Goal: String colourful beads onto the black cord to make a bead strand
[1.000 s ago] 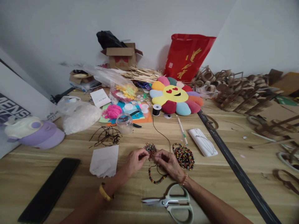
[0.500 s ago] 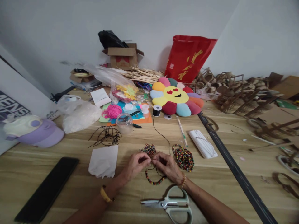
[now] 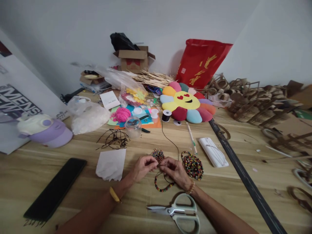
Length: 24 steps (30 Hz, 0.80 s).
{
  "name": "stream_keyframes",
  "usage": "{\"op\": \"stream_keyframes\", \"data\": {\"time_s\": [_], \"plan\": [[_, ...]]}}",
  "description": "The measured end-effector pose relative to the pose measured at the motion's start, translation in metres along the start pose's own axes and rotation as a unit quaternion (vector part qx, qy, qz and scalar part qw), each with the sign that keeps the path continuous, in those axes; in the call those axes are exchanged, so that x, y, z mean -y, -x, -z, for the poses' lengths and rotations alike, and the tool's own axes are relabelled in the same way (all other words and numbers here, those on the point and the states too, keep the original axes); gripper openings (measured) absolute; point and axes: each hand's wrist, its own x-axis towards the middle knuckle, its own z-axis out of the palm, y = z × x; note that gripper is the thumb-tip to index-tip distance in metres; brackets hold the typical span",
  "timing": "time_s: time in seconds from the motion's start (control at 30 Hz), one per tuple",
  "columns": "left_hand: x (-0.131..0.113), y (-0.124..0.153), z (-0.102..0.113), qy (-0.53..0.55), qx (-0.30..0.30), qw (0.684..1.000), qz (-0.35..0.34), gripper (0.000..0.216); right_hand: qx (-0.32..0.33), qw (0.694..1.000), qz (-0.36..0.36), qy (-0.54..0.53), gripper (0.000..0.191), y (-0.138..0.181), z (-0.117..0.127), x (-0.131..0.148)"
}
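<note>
My left hand [image 3: 142,167] and my right hand [image 3: 175,171] meet fingertip to fingertip over the wooden table [image 3: 136,198], both pinched on a thin black cord [image 3: 170,142]. Below them hangs a short string of coloured beads [image 3: 163,188] on that cord. The cord runs back to a black spool [image 3: 166,115]. A small pile of loose beads [image 3: 157,154] lies just beyond my fingers. A coil of strung beads [image 3: 192,164] rests right of my right hand.
Scissors [image 3: 179,212] lie near my right forearm. A white paper [image 3: 110,164] and a black flat case [image 3: 55,189] sit to the left, a white box [image 3: 213,151] to the right. A flower cushion [image 3: 186,103], red bag [image 3: 202,61], clear jar [image 3: 133,126] and wooden cutouts [image 3: 258,100] crowd the back.
My hands have stayed pinched together on the cord with only small finger movements. The camera has shifted slightly left and down, so everything sits a little to the right.
</note>
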Motion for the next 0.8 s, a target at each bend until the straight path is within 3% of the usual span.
{"op": "stream_keyframes", "data": {"time_s": [0.63,0.8], "plan": [[-0.0049,0.0035,-0.0013,-0.079,0.001,0.996,-0.033,0.020,-0.011,0.997,0.041,0.070,0.031,-0.0002,0.0017,-0.0008],[-0.0005,0.0070,-0.0050,-0.125,-0.091,0.986,-0.058,0.016,-0.033,0.995,0.050,0.083,0.031,0.0003,0.0029,-0.0006]]}}
